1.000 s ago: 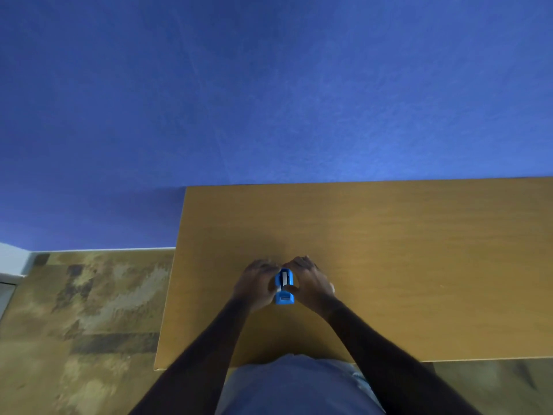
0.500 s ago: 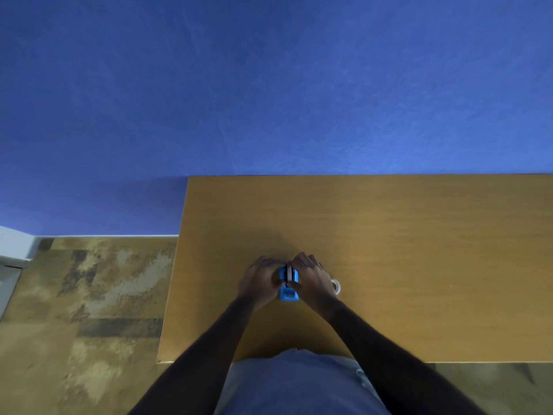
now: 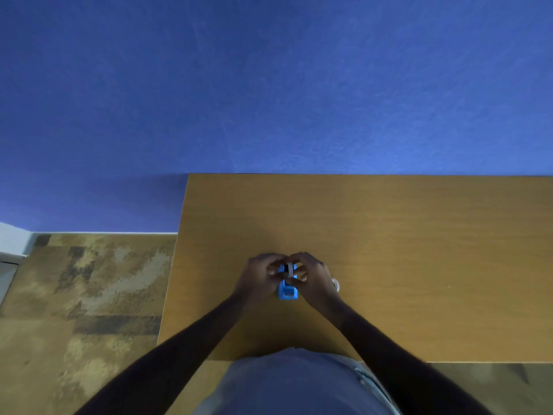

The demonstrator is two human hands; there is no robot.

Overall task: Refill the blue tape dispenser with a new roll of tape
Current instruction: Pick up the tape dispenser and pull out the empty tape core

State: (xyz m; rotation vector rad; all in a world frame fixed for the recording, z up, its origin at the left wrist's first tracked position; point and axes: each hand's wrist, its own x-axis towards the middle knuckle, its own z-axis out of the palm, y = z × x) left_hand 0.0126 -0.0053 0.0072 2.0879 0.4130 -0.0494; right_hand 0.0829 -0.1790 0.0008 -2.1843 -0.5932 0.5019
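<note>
The blue tape dispenser (image 3: 288, 290) stands on the wooden table (image 3: 419, 250), near its front left part. My left hand (image 3: 259, 277) grips its left side. From the other side, my right hand (image 3: 311, 277) closes on the dispenser, its fingertips at a narrow pale and dark piece (image 3: 289, 270) in the top slot. Both hands hide most of the dispenser's body. A whitish tape roll (image 3: 335, 284) lies on the table just right of my right hand, mostly hidden behind it.
The table's left edge runs close to my left arm, with patterned brown carpet (image 3: 89, 295) beyond it. A blue wall (image 3: 269, 85) rises behind the table. My lap fills the lower middle of the view.
The hands have shifted slightly on the dispenser and the fingers now curl over its top. The whitish roll beside my right hand has come into sight. The camera tilted a little.
</note>
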